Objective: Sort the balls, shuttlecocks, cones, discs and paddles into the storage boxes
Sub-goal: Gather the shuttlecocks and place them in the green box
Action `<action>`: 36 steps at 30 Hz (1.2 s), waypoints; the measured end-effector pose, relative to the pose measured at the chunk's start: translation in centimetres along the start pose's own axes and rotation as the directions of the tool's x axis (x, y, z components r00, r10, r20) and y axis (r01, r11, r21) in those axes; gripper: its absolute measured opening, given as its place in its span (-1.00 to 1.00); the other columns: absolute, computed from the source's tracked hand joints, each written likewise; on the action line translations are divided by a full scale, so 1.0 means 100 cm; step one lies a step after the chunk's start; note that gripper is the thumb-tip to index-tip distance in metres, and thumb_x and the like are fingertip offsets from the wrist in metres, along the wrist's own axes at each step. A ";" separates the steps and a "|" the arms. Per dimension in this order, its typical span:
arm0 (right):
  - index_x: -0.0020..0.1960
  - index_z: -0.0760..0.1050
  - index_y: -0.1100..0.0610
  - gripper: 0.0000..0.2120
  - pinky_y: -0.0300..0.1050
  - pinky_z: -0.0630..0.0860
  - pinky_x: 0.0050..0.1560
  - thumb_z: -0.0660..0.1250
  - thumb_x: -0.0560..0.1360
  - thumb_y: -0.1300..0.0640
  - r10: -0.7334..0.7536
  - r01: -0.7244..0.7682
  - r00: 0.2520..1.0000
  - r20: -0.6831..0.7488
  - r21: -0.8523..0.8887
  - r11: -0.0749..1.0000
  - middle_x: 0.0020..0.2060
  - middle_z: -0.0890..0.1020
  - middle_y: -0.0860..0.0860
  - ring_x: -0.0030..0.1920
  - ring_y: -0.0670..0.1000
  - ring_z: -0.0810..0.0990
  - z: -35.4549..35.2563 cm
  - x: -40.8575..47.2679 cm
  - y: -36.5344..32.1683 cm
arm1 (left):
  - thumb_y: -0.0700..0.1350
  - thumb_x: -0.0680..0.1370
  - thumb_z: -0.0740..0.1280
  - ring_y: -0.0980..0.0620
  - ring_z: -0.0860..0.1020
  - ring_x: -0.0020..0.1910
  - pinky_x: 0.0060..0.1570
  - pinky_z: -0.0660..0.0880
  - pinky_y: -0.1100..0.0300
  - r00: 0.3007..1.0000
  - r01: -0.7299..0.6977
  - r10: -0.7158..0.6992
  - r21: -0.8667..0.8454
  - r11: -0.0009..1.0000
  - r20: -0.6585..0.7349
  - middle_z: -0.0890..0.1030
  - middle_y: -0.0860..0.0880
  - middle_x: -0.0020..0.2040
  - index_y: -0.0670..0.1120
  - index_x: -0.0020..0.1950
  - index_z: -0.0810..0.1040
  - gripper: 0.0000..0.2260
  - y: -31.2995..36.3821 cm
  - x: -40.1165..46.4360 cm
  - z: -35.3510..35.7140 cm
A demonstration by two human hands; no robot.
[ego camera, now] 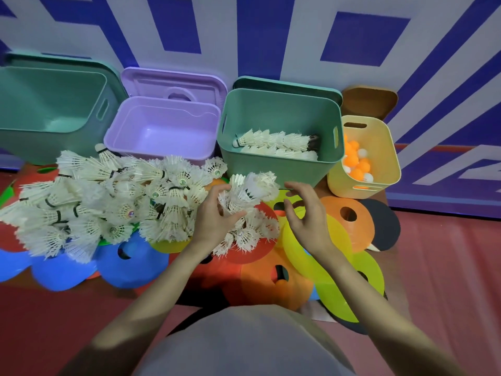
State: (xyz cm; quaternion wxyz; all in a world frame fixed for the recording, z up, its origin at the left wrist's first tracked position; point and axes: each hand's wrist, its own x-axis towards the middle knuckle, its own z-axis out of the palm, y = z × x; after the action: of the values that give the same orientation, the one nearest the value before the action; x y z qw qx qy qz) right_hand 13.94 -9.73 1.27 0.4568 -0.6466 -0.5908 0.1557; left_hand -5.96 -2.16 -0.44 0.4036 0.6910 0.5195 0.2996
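A big heap of white shuttlecocks (108, 202) lies on coloured discs on the floor. My left hand (214, 215) grips a nested bunch of shuttlecocks (249, 191) at the heap's right end. My right hand (306, 213) hovers just right of that bunch, fingers loosely curled, holding nothing. Behind them the middle green box (279, 107) holds rows of stacked shuttlecocks (276, 143). A yellow box (379, 147) at the right holds orange and white balls (357, 164).
An empty purple box (162, 126) and a large green box (51, 104) stand at the back left, lids propped behind them. Blue (132, 264), orange (349, 218), yellow (320, 251) and red discs cover the floor. A dark paddle (385, 223) lies at the right.
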 end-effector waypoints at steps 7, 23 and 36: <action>0.17 0.54 0.23 -0.76 -0.09 0.44 0.09 0.31 0.52 0.20 0.251 -0.144 0.917 0.311 -0.329 0.933 0.03 0.54 0.13 0.09 0.12 0.49 0.042 -0.011 0.025 | -0.14 0.36 0.57 0.00 0.35 -0.48 -0.43 0.35 0.16 0.999 0.013 -0.018 -0.097 0.995 -0.049 0.59 -0.03 -0.01 0.05 0.17 0.41 -0.51 -0.014 0.000 -0.014; -0.13 0.62 0.15 -0.91 0.03 0.44 0.02 0.34 0.47 0.16 0.419 -0.307 0.897 0.137 -0.490 0.816 -0.13 0.66 0.09 -0.03 0.21 0.53 0.079 0.014 0.020 | -0.11 0.38 0.56 0.11 0.48 -0.21 -0.19 0.49 0.13 0.996 0.027 -0.013 -0.160 0.987 0.087 0.50 0.11 -0.09 0.09 0.18 0.42 -0.53 -0.030 0.015 -0.047; -0.05 0.54 0.14 -0.94 -0.41 0.39 -0.13 0.31 0.56 0.18 0.223 -0.226 0.864 -0.452 0.049 0.973 -0.18 0.59 0.07 -0.15 -0.02 0.54 0.027 0.027 -0.058 | -0.04 0.38 0.55 0.21 0.41 -0.35 -0.21 0.43 0.21 0.987 0.001 0.026 -0.163 0.987 0.159 0.52 0.05 0.12 0.00 0.28 0.41 -0.46 -0.032 0.042 -0.048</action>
State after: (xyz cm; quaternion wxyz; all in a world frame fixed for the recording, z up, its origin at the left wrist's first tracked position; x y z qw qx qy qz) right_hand 9.03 -6.82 5.20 0.5591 -0.7306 -0.3886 0.0506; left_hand -10.30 3.45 -0.89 0.4973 0.6809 0.4548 0.2867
